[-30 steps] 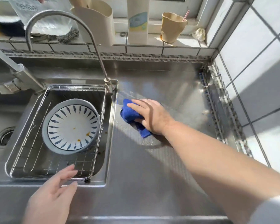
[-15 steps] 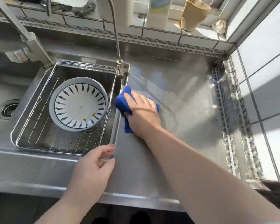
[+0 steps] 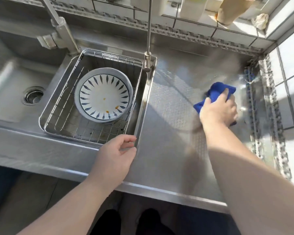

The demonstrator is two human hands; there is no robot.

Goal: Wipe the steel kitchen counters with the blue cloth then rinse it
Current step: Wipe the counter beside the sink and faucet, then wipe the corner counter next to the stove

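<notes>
Right hand (image 3: 218, 110) down on the blue cloth (image 3: 215, 93), far right of the steel worktop (image 3: 168, 150), near the patterned strip along the tiled wall (image 3: 292, 68). Cloth bunched beneath the palm, spilling out ahead of the knuckles and to the left of the hand, a small corner showing at the wrist side too. Fingers (image 3: 227, 92) curled over the top of the cloth, gripping it against the steel; fingertips buried in the folds, so exact pinch hard to tell. Blurred here, hand and cloth both.

Left hand (image 3: 115, 153) at the near right corner of the sink (image 3: 143, 116), fingers loosely bent, tips touching the sink rim, holding nothing. Thumb stretched toward the edge just above the other fingers.

Inside the sink, a wire basket (image 3: 61, 106) carrying a white plate (image 3: 103, 97) with dark blue dashes round the rim and a few orange specks. Drain (image 3: 33, 95) to the left, in a second basin. Thin tap pipe (image 3: 148, 28) rising from the back right corner of the sink, well apart from the cloth. On the tiled ledge behind: a tan cup (image 3: 231, 11), a white carton (image 3: 192, 7), a crumpled scrap (image 3: 260, 20).

Bright sunlight across the worktop beside the cloth, arm shadow running back toward the front edge.
</notes>
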